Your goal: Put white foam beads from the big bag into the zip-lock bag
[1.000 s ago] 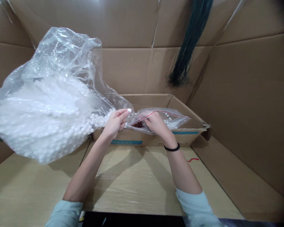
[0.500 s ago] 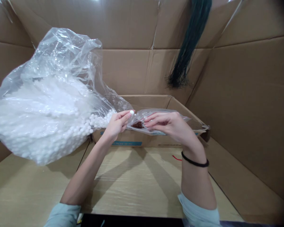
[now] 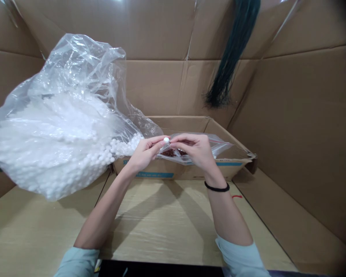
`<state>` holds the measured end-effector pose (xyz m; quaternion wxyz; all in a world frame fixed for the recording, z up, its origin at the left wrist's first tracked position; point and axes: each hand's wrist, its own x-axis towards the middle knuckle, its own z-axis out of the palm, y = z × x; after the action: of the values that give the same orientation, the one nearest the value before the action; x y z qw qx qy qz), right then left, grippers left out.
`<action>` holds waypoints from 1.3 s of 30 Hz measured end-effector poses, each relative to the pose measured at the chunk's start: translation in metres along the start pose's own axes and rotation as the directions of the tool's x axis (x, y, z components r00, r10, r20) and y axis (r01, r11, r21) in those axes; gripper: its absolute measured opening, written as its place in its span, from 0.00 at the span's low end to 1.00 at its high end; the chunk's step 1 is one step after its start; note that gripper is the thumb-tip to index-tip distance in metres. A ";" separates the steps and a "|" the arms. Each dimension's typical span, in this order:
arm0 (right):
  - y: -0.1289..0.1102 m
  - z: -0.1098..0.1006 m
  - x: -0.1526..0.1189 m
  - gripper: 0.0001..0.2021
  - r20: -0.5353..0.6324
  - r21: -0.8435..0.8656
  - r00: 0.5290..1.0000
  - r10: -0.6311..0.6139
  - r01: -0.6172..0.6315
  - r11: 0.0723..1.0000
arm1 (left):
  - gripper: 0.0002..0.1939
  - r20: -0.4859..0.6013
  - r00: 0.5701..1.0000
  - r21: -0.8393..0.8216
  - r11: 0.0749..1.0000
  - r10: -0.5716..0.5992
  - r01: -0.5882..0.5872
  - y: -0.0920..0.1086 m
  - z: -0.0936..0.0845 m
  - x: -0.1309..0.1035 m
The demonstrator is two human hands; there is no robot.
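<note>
Between the thumb and forefinger of my left hand (image 3: 145, 152) is a small white ball (image 3: 166, 140). My right hand (image 3: 195, 149) meets it from the right, its fingers pinched beside the ball; whatever they grip is too small to make out. Below the fingers lies a clear zip bag (image 3: 223, 145) with dark reddish-brown bits (image 3: 168, 152) in it, over an open cardboard box (image 3: 190, 172). At the left a large clear plastic bag (image 3: 54, 130) bulges with white balls, and some spill toward my left hand from its mouth.
A dark green bundle of thin strands (image 3: 233, 54) hangs at the upper right. Tall cardboard walls (image 3: 155, 84) enclose the wooden table (image 3: 150, 227). A short red strip (image 3: 237, 196) lies right of my right wrist, and a black edge (image 3: 161, 269) shows at the bottom.
My right hand has moved left out of the zip bag to the white ball, its fingertips now at my left hand's. My left hand has shifted slightly right with the ball.
</note>
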<state>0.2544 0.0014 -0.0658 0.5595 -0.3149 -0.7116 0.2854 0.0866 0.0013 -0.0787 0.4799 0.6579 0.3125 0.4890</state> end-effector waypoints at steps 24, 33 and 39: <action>0.004 -0.007 -0.001 0.07 0.182 0.093 0.977 -0.115 0.099 0.991 | 0.21 0.198 0.965 0.448 0.860 0.169 -0.243 0.010 -0.014 -0.009; 0.003 -0.006 -0.001 0.06 0.139 0.123 0.983 -0.118 0.101 0.987 | 0.18 0.201 0.946 0.422 0.849 0.254 -0.317 0.009 -0.013 -0.009; 0.004 -0.005 -0.002 0.07 0.119 0.141 0.984 -0.132 0.115 0.983 | 0.18 0.182 0.958 0.382 0.882 0.221 -0.276 0.010 -0.008 -0.012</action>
<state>0.2603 0.0030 -0.0692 0.5494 -0.2131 -0.7434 0.3164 0.0745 -0.0101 -0.0729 0.2868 0.8085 0.2866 0.4266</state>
